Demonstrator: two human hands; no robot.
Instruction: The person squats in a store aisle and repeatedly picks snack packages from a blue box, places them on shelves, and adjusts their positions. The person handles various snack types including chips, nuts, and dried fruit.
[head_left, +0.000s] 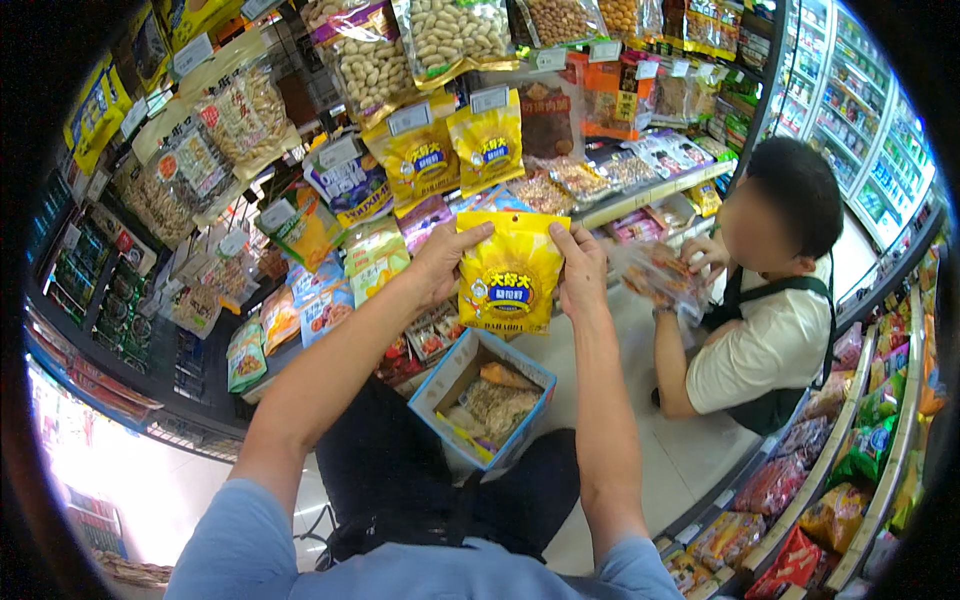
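Between my two hands a yellow snack bag (511, 281) is held upright, its printed front towards me and a hang hole in its top edge. My left hand (448, 259) grips the upper left corner, thumb on the front. At the upper right corner my right hand (583, 266) pinches it the same way. Below the bag, between my knees, stands an open blue-edged cardboard box (551, 390) with several snack bags inside. Similar yellow bags (491, 142) hang on the rack just beyond my hands.
Bags of peanuts (457, 37) and other snacks hang on the rack ahead. Packets lie on a lower shelf (637, 191). A co-worker (757, 322) crouches at the right, holding clear bags (660, 274). Snack shelves (855, 480) curve along the right; drinks coolers (855, 90) stand behind.
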